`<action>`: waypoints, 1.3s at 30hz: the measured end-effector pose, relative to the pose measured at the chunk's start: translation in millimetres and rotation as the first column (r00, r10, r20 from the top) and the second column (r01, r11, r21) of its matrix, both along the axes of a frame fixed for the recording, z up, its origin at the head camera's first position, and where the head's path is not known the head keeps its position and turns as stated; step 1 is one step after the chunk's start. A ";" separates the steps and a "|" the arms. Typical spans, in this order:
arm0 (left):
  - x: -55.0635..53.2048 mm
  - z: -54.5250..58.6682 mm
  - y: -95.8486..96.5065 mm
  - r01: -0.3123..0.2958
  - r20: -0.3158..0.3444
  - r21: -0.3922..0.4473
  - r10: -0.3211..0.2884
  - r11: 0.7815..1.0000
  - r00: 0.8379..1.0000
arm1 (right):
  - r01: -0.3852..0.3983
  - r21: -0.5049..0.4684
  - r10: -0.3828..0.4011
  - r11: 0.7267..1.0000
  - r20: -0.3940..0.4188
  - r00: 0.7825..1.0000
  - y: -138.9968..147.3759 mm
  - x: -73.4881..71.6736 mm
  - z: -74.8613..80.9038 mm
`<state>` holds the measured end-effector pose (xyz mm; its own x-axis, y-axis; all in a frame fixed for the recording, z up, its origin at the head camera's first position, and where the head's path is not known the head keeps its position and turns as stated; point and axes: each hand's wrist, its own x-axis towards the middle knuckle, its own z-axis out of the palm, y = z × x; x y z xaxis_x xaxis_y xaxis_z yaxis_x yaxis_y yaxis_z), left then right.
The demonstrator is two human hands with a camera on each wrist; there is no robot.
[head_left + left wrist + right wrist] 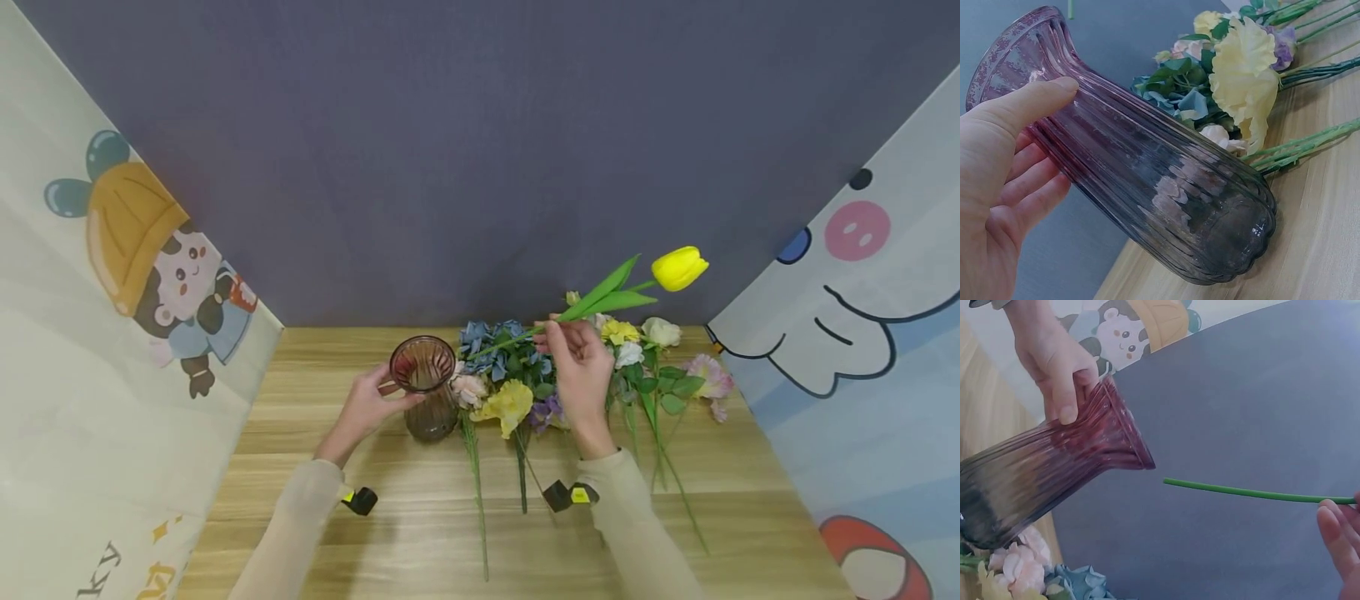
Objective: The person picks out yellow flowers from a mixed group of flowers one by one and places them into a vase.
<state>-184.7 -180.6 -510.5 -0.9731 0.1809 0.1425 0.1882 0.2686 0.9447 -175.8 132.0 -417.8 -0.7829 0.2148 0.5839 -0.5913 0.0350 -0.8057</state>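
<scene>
My left hand (372, 406) grips a ribbed glass vase (1147, 169) by its neck, thumb on one side and fingers round the other. The glass is purple-red at the flared rim and smoky grey toward the base. In my right hand (581, 367) a yellow tulip (679, 268) is pinched by its green stem, bloom up to the right. Two long green leaves (611, 292) rise beside the bloom. The stem's cut end (1169, 481) points at the vase mouth, a short gap away in the right wrist view.
Artificial flowers lie on the wooden table (337, 550): blue blooms (487, 342), a yellow flower (510, 406), a purple one (547, 412), a white rose (662, 332) and a pink flower (708, 375). Their stems reach toward the front. A dark panel (480, 167) stands behind, with printed curtains at both sides.
</scene>
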 end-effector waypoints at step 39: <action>13.1 27.0 11.0 -0.013 0.004 -0.007 0.013 1.000 1.000 | -0.100 0.316 0.084 0.943 0.066 0.994 -67.7 -9.6 -34.7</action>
<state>-171.7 -169.5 -483.4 -0.9759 0.1696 0.1370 0.1807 0.2776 0.9435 -185.4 64.3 -452.5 -0.8210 -0.0505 0.5686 -0.5624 0.2424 -0.7905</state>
